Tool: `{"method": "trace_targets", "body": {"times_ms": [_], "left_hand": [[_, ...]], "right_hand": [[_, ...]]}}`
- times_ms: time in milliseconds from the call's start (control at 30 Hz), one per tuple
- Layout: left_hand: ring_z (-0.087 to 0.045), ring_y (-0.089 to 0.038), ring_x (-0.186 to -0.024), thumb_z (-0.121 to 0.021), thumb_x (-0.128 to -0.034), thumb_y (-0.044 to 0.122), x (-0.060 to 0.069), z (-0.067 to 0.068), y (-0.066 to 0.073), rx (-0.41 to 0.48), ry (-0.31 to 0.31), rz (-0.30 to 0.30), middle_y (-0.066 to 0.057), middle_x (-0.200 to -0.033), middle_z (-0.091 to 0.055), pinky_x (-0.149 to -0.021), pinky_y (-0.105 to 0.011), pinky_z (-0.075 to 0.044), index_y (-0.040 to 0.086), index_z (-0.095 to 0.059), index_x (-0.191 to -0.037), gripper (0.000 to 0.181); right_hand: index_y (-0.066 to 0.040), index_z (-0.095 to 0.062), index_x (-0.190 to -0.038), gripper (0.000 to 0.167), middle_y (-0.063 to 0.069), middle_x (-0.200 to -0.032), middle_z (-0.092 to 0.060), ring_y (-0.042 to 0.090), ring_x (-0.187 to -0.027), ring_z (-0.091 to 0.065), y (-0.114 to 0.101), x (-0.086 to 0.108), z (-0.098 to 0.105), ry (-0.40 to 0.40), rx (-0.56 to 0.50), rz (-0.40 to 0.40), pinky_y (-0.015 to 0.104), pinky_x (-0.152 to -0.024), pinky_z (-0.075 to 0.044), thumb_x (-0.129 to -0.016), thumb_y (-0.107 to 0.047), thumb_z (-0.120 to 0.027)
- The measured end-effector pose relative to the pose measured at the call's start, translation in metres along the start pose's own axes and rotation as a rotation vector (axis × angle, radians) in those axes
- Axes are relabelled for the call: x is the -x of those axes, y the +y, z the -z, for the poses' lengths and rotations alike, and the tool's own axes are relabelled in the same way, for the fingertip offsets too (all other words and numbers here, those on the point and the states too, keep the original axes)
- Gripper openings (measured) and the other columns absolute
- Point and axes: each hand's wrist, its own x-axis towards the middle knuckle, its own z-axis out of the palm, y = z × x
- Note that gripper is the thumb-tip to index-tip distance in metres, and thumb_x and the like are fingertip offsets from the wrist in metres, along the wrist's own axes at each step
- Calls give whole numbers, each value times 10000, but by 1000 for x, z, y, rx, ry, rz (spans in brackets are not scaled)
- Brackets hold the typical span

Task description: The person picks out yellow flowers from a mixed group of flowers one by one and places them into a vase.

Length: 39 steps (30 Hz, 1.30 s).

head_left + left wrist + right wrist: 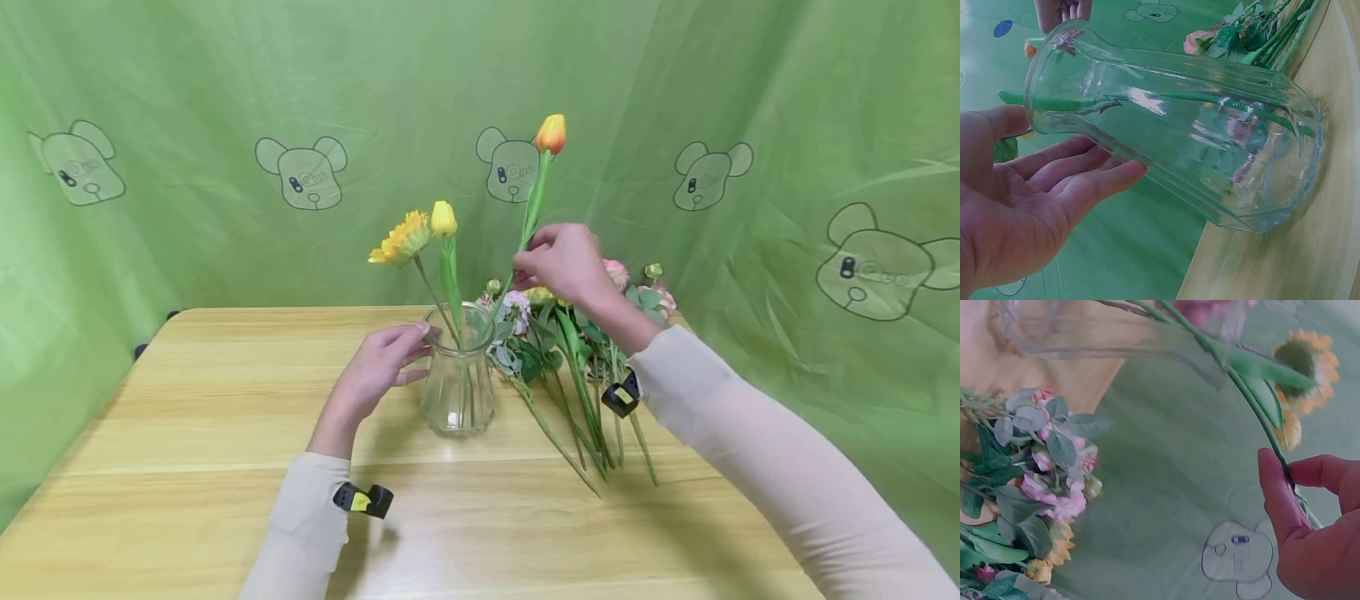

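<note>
A clear glass vase (441, 392) stands upright on the wooden table. My left hand (381, 365) holds it at the neck, thumb by the rim and fingers along the side, as the left wrist view shows. Inside lean a yellow sunflower (403, 239) and a yellow tulip (444, 218), heads above the rim. Between thumb and fingers, my right hand (567, 262) pinches the green stem of an orange-red tulip (551, 134). That stem slants down to the right side of the vase mouth, and its lower end appears to be inside the glass.
Right of the vase lies a pile of artificial flowers, with pink blooms (1066, 503), leaves and long green stems (555, 429) pointing toward me. The wooden table (225, 400) extends left and in front. Behind hangs a green curtain (405, 75) printed with bear heads.
</note>
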Motion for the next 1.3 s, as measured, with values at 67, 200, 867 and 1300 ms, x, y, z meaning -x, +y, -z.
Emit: {"method": "trace_targets", "body": {"times_ms": [67,200,867,1300], "left_hand": [[-518,-327,-1388,-498,-1065,401,0,0,0,1,1,-2,-147,-1473,-559,-1013,-407,-581,16,-603,-1364,499],[-522,-326,-1385,-501,-1064,399,0,0,0,3,-1,-2,-146,-1468,-564,-1015,-410,-581,11,-610,-1354,496],[-530,-322,-1379,-501,-1059,422,-1,2,0,2,-7,-1,-141,-1469,-565,-1017,-426,-581,21,-616,-1350,509],[-526,-318,-1382,-500,-1063,401,-1,1,0,14,-5,3,-137,-1467,-565,-1020,-426,-578,15,-616,-1348,494]], "right_hand": [[44,-663,-1063,185,205,-960,-766,241,-751,-774,1,2,-6,-26,52,11,262,-656,-653,-906,-50,-691],[40,-632,-1097,227,192,-975,-765,274,-770,-767,3,7,-19,-71,140,36,311,-670,-662,-896,-44,-698],[-54,-645,-960,154,77,-864,-702,197,-703,-647,6,24,-52,-120,366,123,280,-628,-587,-845,-90,-739],[-24,-653,-1003,181,94,-897,-711,202,-709,-674,6,26,-57,-147,410,136,247,-605,-609,-858,-84,-744]]}}
